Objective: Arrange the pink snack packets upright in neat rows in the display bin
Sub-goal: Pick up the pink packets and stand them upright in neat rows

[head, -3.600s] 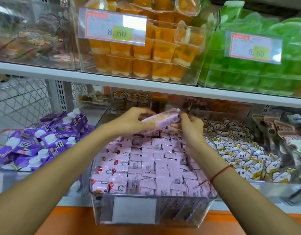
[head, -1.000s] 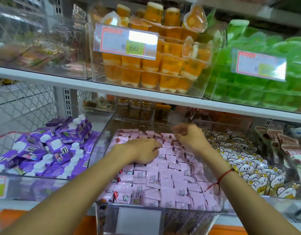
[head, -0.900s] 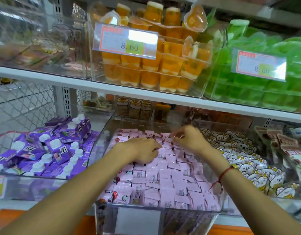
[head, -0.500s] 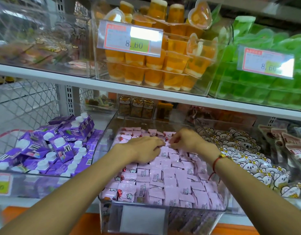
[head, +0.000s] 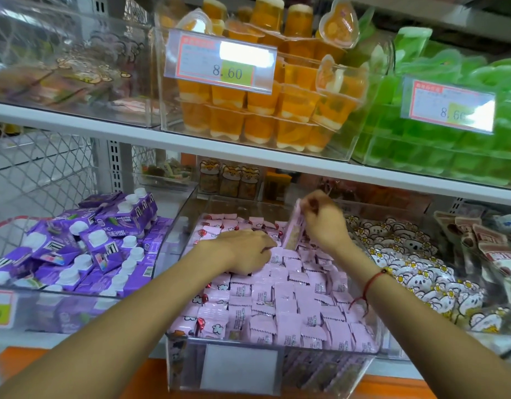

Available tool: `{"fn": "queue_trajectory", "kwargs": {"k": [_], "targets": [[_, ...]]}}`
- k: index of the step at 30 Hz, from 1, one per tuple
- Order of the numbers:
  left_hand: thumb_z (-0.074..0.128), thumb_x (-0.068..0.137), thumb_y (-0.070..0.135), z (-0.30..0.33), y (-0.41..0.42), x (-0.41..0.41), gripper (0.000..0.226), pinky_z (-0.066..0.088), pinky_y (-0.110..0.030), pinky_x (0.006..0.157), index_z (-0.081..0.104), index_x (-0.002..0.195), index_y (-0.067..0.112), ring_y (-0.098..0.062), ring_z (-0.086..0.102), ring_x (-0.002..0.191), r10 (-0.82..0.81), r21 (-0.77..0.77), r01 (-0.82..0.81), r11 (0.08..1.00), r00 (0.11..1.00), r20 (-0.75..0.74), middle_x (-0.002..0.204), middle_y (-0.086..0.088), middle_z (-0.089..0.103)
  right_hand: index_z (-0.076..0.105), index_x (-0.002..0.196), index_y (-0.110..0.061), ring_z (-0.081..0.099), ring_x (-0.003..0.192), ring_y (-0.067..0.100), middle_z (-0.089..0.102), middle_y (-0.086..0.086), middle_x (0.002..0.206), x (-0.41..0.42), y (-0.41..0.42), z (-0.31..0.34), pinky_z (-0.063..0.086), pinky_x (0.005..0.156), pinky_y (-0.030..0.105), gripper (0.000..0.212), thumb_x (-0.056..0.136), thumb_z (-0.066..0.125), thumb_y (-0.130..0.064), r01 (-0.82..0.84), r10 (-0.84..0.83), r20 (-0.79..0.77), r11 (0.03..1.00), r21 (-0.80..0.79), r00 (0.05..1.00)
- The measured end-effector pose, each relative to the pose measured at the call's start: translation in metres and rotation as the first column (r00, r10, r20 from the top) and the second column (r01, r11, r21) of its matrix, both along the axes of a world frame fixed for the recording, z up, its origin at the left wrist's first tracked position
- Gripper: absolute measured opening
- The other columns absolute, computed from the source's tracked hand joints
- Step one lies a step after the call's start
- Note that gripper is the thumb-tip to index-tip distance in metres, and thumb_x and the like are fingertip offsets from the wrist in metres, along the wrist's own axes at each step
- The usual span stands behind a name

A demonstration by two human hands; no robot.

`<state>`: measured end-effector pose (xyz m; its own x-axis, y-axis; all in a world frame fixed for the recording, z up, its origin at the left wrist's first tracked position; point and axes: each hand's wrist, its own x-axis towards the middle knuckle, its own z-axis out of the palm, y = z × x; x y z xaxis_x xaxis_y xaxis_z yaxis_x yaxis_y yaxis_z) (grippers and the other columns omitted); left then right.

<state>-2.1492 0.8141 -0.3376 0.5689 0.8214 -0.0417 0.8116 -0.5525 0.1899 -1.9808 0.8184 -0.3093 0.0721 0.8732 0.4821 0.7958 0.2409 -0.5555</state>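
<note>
Shop shelf (head: 248, 156): right hand (head: 323, 223) pinches one packet (head: 293, 228) above the bin (head: 188, 367); left hand (head: 248, 251) presses flat, released. Forcing it in could topple neighbouring rows.

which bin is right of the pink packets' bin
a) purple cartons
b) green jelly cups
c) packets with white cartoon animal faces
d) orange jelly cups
c: the bin with white cartoon-face packets sits beside the right wall of the display bin; the purple cartons are to its left.
</note>
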Motion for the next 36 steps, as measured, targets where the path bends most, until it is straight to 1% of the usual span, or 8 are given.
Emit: {"fn": "queue_trajectory", "kwargs": {"k": [5,8,11,17,20,24,33,36], "targets": [[0.033,0.102,0.027,0.005,-0.002,0.003,0.034,0.047,-0.029,0.073,0.047,0.132,0.021,-0.018,0.057,0.085,0.103,-0.131,-0.061,0.989,0.933,0.345,0.102,-0.004,0.062,0.053,0.090,-0.014,0.052,0.065,0.012,0.057,0.002,0.083,-0.006,-0.020,-0.004,0.034,0.050,0.016,0.014,0.098,0.047,-0.024,0.180,-0.070,-0.422,0.957,0.226,0.904],[0.043,0.098,0.034,0.017,-0.005,0.005,0.046,0.043,-0.036,0.098,0.041,0.140,0.015,-0.017,0.053,0.112,0.158,-0.189,-0.045,0.981,0.751,0.641,0.133,-0.004,0.054,0.053,0.092,-0.014,0.054,0.079,0.020,0.059,0.007,0.090,-0.002,-0.028,-0.003,0.035,0.063,0.022,0.011,0.098,0.046,-0.021,0.261,-0.099,-0.531,0.936,0.238,0.841],[0.065,0.085,0.040,0.025,-0.015,0.004,0.066,0.047,-0.024,0.085,0.037,0.141,0.021,-0.009,0.051,0.112,0.066,-0.095,-0.001,0.995,0.727,0.683,0.132,0.008,0.047,0.054,0.097,-0.015,0.060,0.086,0.027,0.063,0.015,0.101,-0.001,-0.027,-0.001,0.047,0.074,0.036,0.012,0.097,0.047,-0.025,0.205,-0.093,-0.712,0.976,0.073,0.696],[0.073,0.080,0.028,0.030,-0.023,-0.012,0.037,0.052,-0.027,0.082,0.060,0.115,0.025,-0.006,0.060,0.100,0.017,0.086,-0.115,0.990,0.690,0.724,0.112,0.008,0.065,0.055,0.106,-0.003,0.062,0.052,0.001,0.064,0.008,0.089,-0.010,-0.040,-0.003,0.049,0.050,0.012,0.023,0.098,0.049,-0.023,-0.078,-0.056,-0.881,0.991,-0.105,0.471],[0.060,0.090,0.032,0.034,-0.022,-0.018,0.020,0.047,-0.016,0.065,0.062,0.109,0.025,-0.001,0.061,0.082,0.180,-0.165,-0.082,0.983,0.615,0.767,0.096,0.008,0.068,0.054,0.110,-0.009,0.063,0.054,-0.001,0.064,0.002,0.087,-0.009,-0.047,-0.001,0.055,0.066,0.019,0.026,0.096,0.052,-0.031,-0.169,-0.038,-0.861,0.975,-0.143,0.507],[0.055,0.092,0.041,0.035,-0.022,-0.015,0.033,0.049,-0.016,0.048,0.071,0.087,0.012,-0.006,0.059,0.053,0.531,-0.570,-0.035,0.821,0.414,0.739,0.065,0.000,0.070,0.053,0.120,-0.025,0.061,0.105,0.014,0.064,0.001,0.116,-0.013,-0.052,0.002,0.047,0.097,0.034,0.035,0.088,0.063,-0.037,-0.215,0.056,-0.776,0.971,-0.105,0.629],[0.038,0.091,0.062,0.035,-0.020,-0.018,0.054,0.052,-0.019,0.053,0.067,0.099,0.018,-0.008,0.069,0.070,0.597,-0.648,0.040,0.761,0.349,0.722,0.085,-0.003,0.075,0.051,0.120,-0.013,0.067,0.087,0.015,0.064,0.001,0.099,-0.012,-0.052,-0.003,0.054,0.084,0.030,0.048,0.080,0.074,-0.024,-0.172,0.059,-0.752,0.982,-0.074,0.656],[0.050,0.091,0.050,0.038,-0.019,-0.019,0.037,0.046,-0.014,0.045,0.065,0.103,0.018,-0.004,0.068,0.063,0.546,-0.588,0.019,0.809,0.347,0.762,0.077,0.002,0.074,0.049,0.117,-0.015,0.065,0.079,0.008,0.063,-0.001,0.096,-0.009,-0.052,-0.005,0.053,0.075,0.023,0.048,0.079,0.074,-0.029,-0.167,0.055,-0.732,0.983,-0.081,0.679]]}}
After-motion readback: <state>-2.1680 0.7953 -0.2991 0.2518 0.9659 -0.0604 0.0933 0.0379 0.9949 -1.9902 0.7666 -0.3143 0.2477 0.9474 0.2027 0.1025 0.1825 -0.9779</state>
